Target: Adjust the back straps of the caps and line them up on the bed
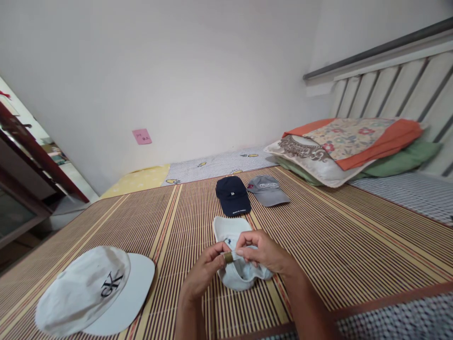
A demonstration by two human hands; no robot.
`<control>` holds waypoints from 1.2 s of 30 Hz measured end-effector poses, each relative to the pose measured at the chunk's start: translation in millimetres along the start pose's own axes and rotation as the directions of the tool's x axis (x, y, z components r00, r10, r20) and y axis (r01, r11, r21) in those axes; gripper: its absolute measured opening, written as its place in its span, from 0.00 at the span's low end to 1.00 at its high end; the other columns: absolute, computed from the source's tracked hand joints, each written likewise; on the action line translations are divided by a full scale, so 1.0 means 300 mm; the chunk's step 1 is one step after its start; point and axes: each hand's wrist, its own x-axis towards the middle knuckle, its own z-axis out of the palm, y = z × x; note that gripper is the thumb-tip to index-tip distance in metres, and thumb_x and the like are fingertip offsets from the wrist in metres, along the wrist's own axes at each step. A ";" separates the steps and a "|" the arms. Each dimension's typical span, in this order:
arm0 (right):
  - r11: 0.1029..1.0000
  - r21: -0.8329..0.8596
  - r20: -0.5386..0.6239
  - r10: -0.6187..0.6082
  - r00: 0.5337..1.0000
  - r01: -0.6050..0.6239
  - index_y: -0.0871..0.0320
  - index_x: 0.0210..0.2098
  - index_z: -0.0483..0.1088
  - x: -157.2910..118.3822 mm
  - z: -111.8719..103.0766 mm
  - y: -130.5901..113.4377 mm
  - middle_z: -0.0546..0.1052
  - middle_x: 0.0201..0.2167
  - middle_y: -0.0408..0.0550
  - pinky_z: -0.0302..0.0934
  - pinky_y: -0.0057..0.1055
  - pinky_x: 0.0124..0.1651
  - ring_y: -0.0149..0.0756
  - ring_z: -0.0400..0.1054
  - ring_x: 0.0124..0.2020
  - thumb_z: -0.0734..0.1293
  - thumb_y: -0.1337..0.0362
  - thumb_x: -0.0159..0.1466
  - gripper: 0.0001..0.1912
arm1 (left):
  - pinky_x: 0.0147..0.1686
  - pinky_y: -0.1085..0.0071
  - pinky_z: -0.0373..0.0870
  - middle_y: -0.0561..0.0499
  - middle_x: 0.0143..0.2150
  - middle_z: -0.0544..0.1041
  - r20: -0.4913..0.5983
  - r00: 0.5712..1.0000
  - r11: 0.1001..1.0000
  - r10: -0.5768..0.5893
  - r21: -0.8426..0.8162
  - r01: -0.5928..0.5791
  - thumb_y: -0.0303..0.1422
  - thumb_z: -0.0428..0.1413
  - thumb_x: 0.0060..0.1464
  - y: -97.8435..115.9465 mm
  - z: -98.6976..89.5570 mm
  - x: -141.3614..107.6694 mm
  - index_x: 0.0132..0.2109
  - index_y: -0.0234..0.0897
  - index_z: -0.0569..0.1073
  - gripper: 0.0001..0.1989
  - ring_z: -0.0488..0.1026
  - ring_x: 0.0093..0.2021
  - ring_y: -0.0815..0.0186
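Observation:
A pale blue-white cap (236,279) lies on the striped bamboo mat, its brim pointing away from me and its back opening towards me. On its back strap sits a brass-coloured buckle (228,258). My left hand (203,268) is closed, thumb and forefinger pinching the strap at the buckle. Close beside it, my right hand (264,250) pinches the strap just right of the buckle. The fingers of both hands nearly meet. The strap's end is partly hidden by my fingertips.
Beyond the held cap lie a navy cap (232,194) and a grey cap (269,190). A large white cap (95,290) with black letters rests at the left. Pillows (318,163) are stacked at the back right by a radiator (392,89). The mat (170,293) covers the bed.

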 end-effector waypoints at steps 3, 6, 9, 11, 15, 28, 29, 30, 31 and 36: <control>0.999 0.028 0.024 0.016 1.000 -0.017 0.57 0.29 0.73 -0.001 0.001 0.007 0.75 0.21 0.39 0.56 0.23 0.21 0.25 0.62 0.17 0.72 0.57 0.59 0.10 | 0.34 0.71 0.55 0.54 0.30 0.66 0.000 1.000 1.000 -0.013 0.003 0.013 0.49 0.63 0.57 0.012 0.009 -0.001 0.34 0.37 0.73 0.19 0.58 0.32 0.67; 0.999 0.041 0.037 0.028 0.999 -0.029 0.57 0.29 0.73 0.000 0.006 0.009 0.76 0.22 0.41 0.56 0.24 0.21 0.26 0.64 0.16 0.72 0.58 0.59 0.10 | 0.34 0.71 0.55 0.53 0.30 0.68 0.017 1.000 1.000 -0.016 0.010 0.016 0.50 0.63 0.57 0.022 0.016 -0.001 0.34 0.37 0.74 0.20 0.59 0.32 0.67; 0.999 0.045 0.015 0.030 0.999 -0.031 0.57 0.29 0.72 0.002 0.010 0.007 0.76 0.22 0.40 0.54 0.23 0.21 0.25 0.63 0.16 0.73 0.58 0.59 0.10 | 0.32 0.71 0.55 0.53 0.30 0.68 0.018 1.000 1.000 -0.001 -0.011 0.001 0.51 0.64 0.55 0.020 0.014 0.000 0.35 0.37 0.74 0.21 0.58 0.30 0.67; 0.998 0.052 0.005 0.029 1.000 -0.030 0.57 0.29 0.72 0.004 0.010 0.006 0.76 0.22 0.40 0.54 0.23 0.20 0.25 0.63 0.16 0.73 0.58 0.59 0.10 | 0.32 0.72 0.55 0.53 0.31 0.69 0.015 1.000 1.000 0.004 -0.030 -0.004 0.51 0.66 0.54 0.012 0.009 0.000 0.36 0.38 0.75 0.21 0.59 0.30 0.68; 0.997 0.069 0.021 0.023 1.000 -0.024 0.57 0.29 0.72 0.004 0.007 0.007 0.76 0.22 0.40 0.53 0.23 0.21 0.25 0.63 0.17 0.73 0.57 0.59 0.11 | 0.31 0.72 0.55 0.54 0.30 0.68 0.017 1.000 1.000 0.000 -0.026 0.000 0.49 0.65 0.55 -0.003 -0.004 0.000 0.35 0.37 0.74 0.19 0.58 0.30 0.68; 0.994 0.111 0.030 0.008 1.000 -0.011 0.57 0.32 0.71 0.009 0.011 0.022 0.77 0.22 0.39 0.53 0.22 0.19 0.24 0.64 0.15 0.73 0.58 0.60 0.10 | 0.30 0.73 0.56 0.54 0.31 0.69 0.002 1.000 0.999 0.027 -0.031 -0.027 0.46 0.64 0.57 0.008 0.013 0.011 0.38 0.37 0.72 0.17 0.61 0.30 0.69; 0.993 0.114 0.038 0.008 0.999 -0.012 0.57 0.32 0.71 0.008 0.010 0.022 0.77 0.22 0.39 0.53 0.22 0.19 0.24 0.64 0.15 0.73 0.58 0.60 0.10 | 0.30 0.73 0.56 0.55 0.30 0.68 0.001 1.000 0.999 0.020 -0.026 -0.020 0.46 0.65 0.57 0.006 0.010 0.009 0.37 0.37 0.72 0.17 0.60 0.30 0.69; 0.993 0.118 0.045 0.008 0.999 -0.014 0.57 0.32 0.71 0.007 0.008 0.022 0.77 0.22 0.39 0.53 0.22 0.19 0.24 0.64 0.15 0.73 0.58 0.59 0.10 | 0.30 0.73 0.55 0.55 0.29 0.68 0.001 1.000 0.999 0.020 -0.025 -0.020 0.46 0.65 0.57 0.004 0.006 0.008 0.37 0.37 0.72 0.17 0.60 0.29 0.69; 0.992 0.125 0.048 0.007 0.999 -0.013 0.57 0.32 0.71 0.006 0.006 0.023 0.77 0.22 0.39 0.53 0.21 0.19 0.24 0.64 0.15 0.73 0.58 0.59 0.11 | 0.29 0.73 0.55 0.56 0.29 0.67 0.001 1.000 0.999 0.024 -0.026 -0.024 0.45 0.65 0.57 0.003 0.004 0.006 0.36 0.37 0.72 0.17 0.59 0.29 0.69; 0.979 0.204 0.038 -0.013 0.999 0.005 0.58 0.32 0.71 0.005 -0.004 0.030 0.80 0.22 0.42 0.54 0.21 0.20 0.25 0.68 0.17 0.75 0.57 0.59 0.13 | 0.32 0.73 0.59 0.52 0.36 0.73 0.002 0.999 0.996 0.044 -0.079 -0.044 0.41 0.65 0.58 0.003 0.002 -0.001 0.42 0.38 0.72 0.13 0.64 0.32 0.69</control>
